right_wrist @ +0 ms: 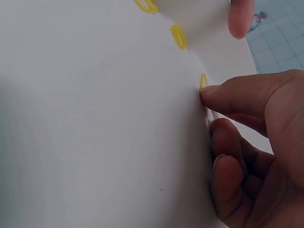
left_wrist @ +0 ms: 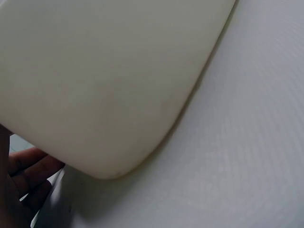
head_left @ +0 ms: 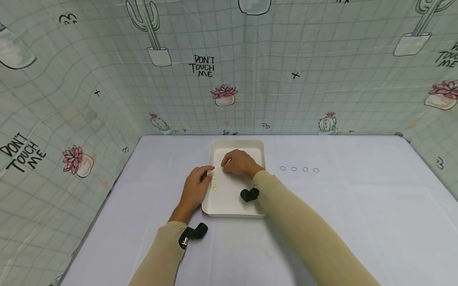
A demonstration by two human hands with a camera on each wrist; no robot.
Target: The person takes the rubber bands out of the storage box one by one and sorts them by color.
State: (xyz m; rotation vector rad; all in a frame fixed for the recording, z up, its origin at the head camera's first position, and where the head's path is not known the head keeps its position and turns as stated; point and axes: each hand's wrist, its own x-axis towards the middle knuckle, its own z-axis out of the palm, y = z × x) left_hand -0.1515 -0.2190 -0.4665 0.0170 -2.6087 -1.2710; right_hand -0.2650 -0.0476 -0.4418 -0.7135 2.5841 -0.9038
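A shallow white tray (head_left: 236, 204) lies on the white table, with small thin yellow rings along its left inner side. My right hand (head_left: 237, 163) reaches into the tray and pinches one yellow ring (right_wrist: 203, 80) between thumb and finger at the tray's wall; part of that ring is hidden by the thumb. Two more yellow rings, a middle one (right_wrist: 179, 37) and a nearer one (right_wrist: 146, 5), lie in a row beside it. At the tray's left rim is my left hand (head_left: 195, 188), its fingers loosely bent and holding no ring; in the left wrist view its fingers (left_wrist: 33, 168) are partly hidden.
Several small purple rings (head_left: 305, 169) lie in a row on the white table (head_left: 358, 222), right of the tray. A patterned grid cloth (head_left: 272, 59) hangs behind and at the sides. Each wrist carries a black camera, such as the right one (head_left: 249, 194).
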